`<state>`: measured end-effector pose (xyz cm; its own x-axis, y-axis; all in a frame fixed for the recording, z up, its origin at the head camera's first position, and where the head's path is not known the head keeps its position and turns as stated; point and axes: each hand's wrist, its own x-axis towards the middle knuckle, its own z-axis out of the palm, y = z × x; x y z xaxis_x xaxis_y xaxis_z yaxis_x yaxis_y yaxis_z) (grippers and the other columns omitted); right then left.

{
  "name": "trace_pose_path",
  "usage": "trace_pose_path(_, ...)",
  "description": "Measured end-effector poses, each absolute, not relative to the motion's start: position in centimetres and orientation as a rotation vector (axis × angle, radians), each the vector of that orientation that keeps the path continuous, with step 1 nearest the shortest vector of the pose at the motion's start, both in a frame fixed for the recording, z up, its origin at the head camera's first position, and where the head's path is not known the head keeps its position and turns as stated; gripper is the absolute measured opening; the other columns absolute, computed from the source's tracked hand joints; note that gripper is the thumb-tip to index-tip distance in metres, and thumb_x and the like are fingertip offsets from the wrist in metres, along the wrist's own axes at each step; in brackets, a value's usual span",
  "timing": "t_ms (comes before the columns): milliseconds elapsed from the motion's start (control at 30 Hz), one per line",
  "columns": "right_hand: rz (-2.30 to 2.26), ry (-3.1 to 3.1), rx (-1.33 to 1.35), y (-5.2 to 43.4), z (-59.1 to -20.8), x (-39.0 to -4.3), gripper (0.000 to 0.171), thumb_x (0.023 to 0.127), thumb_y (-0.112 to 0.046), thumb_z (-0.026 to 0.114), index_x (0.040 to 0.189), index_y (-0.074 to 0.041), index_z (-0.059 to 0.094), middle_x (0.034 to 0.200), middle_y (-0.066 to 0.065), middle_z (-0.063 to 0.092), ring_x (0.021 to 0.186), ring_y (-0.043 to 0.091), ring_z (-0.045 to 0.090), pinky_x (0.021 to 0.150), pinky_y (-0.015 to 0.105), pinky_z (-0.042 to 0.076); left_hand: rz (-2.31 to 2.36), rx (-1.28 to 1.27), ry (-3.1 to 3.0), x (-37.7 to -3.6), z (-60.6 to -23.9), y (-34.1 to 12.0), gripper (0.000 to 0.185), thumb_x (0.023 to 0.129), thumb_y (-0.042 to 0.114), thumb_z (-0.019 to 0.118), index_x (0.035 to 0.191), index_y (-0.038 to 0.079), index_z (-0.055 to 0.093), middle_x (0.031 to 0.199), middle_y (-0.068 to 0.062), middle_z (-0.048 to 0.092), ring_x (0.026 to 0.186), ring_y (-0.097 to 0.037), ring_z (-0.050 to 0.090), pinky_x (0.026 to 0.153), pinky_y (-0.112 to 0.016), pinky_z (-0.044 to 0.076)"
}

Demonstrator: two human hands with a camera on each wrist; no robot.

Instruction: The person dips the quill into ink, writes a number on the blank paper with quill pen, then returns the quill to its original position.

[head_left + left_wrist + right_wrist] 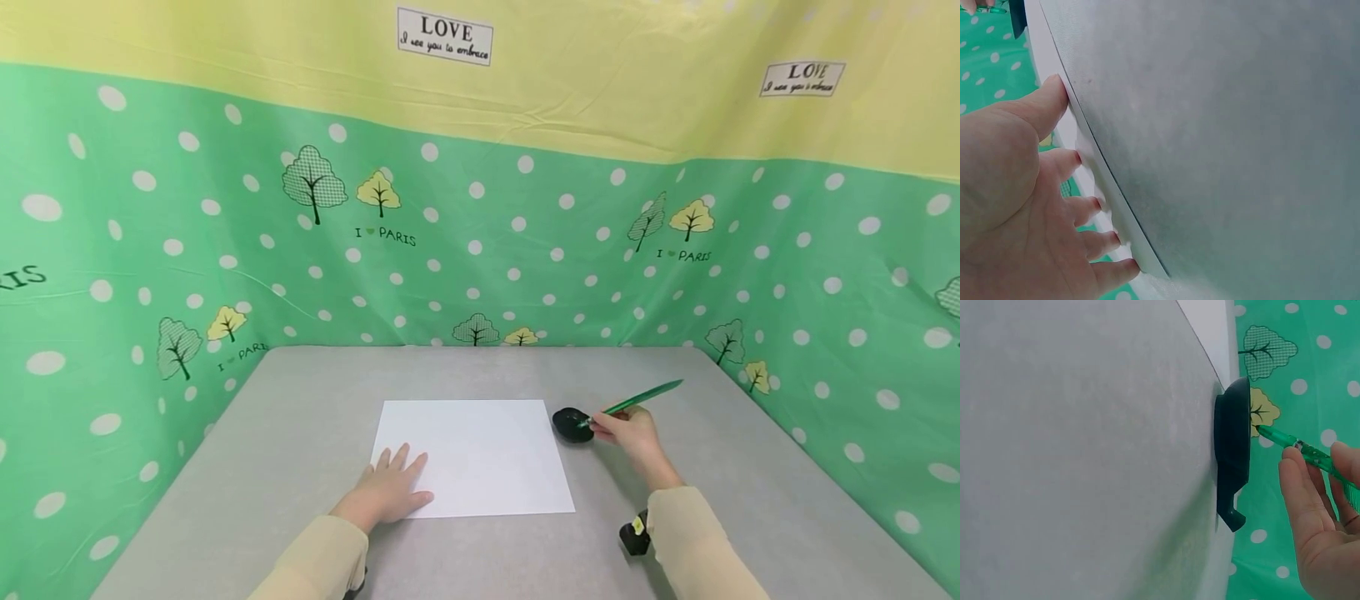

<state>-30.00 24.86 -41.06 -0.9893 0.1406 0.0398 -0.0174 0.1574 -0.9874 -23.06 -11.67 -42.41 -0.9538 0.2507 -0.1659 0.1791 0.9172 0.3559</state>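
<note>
A white sheet of paper (pixel 472 454) lies in the middle of the grey table (pixel 300 392). My left hand (pixel 401 468) rests flat on the sheet's near left corner, fingers straight; the left wrist view shows its fingertips (pixel 1094 203) pressing along the paper's edge (pixel 1088 165). My right hand (pixel 600 427) pinches a green pen (pixel 637 400) just right of the sheet. The pen's tip sits in a small black dish (pixel 572 424). In the right wrist view the pen (pixel 1297 447) points into the dish (pixel 1233 456), with my fingers (pixel 1300 487) curled round the barrel.
A green polka-dot cloth (pixel 525 250) with trees and a yellow upper band walls the table on three sides. A small black device (pixel 634 533) sits at my right wrist. Bare grey tabletop surrounds the sheet.
</note>
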Motion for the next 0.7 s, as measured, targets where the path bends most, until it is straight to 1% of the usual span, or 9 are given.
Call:
trace_pose_path(267,1.888,-2.354,-0.141,24.67,-41.5,-30.18,0.019,0.085,0.004,0.061,0.097,0.015,0.052,0.087,0.02,0.062,0.076,0.023,0.066,0.077,0.037,0.052,0.504,0.325,2.871,-23.04,-42.42,-11.7,0.061,0.09,0.038,0.055,0.138,0.003,0.04,0.144,-0.027,0.023,0.131,-0.05,0.013,0.103,-0.061,0.012)
trace_pose_path(433,1.834,-2.394,-0.154,24.75,-41.77,-30.3,0.017,0.086,0.002,0.061,0.095,0.014,0.052,0.089,0.023,0.062,0.079,0.026,0.066,0.076,0.036,0.053,0.49,0.345,2.878,-23.03,-42.3,-11.65,0.062,0.089,0.039,0.055,0.137,0.003,0.04,0.143,-0.028,0.024,0.13,-0.051,0.014,0.102,-0.062,0.012)
trace_pose_path(567,1.823,-2.405,-0.157,24.84,-41.85,-30.35,0.017,0.086,0.002,0.061,0.095,0.014,0.053,0.089,0.024,0.063,0.081,0.028,0.066,0.076,0.036,0.053,0.487,0.343,2.877,-23.03,-42.23,-11.66,0.062,0.089,0.04,0.055,0.137,0.003,0.04,0.144,-0.028,0.024,0.13,-0.051,0.013,0.102,-0.062,0.012)
trace_pose_path(700,1.819,-2.411,-0.156,24.89,-41.9,-30.39,0.016,0.085,0.003,0.061,0.093,0.014,0.053,0.087,0.023,0.063,0.079,0.028,0.066,0.075,0.036,0.053,0.487,0.34,2.877,-23.07,-42.3,-11.68,0.062,0.089,0.04,0.055,0.137,0.004,0.04,0.144,-0.028,0.024,0.13,-0.051,0.013,0.102,-0.062,0.012)
